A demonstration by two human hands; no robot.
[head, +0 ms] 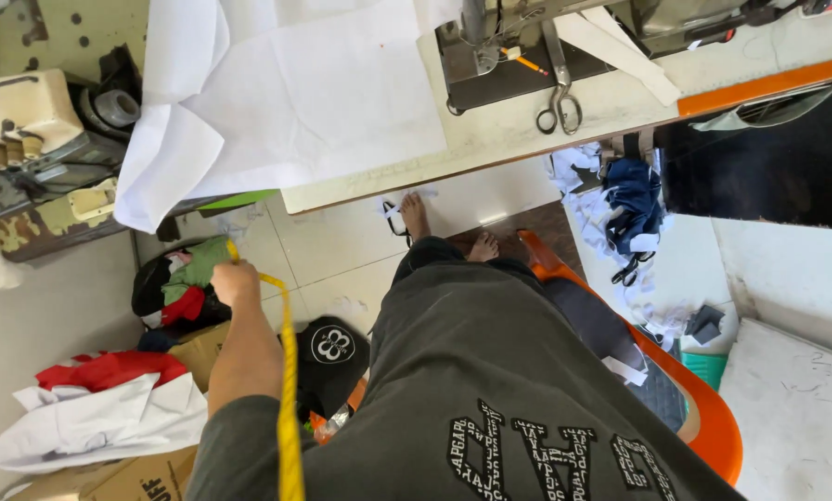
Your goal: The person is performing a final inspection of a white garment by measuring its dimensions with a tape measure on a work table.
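Left hand grips a yellow tape over the floor clutter.

The left hand is closed around a yellow measuring tape, whose long axis runs from the fist down toward the body. Fabric piles lie left below; the white cloth and tabletop edge lie ahead, scissors farther right. The right hand is out of sight.

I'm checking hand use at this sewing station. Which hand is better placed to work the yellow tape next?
Left, probably. The left hand is closed on the yellow tape, which runs down along the forearm. The right hand is not in view, so it cannot be judged.
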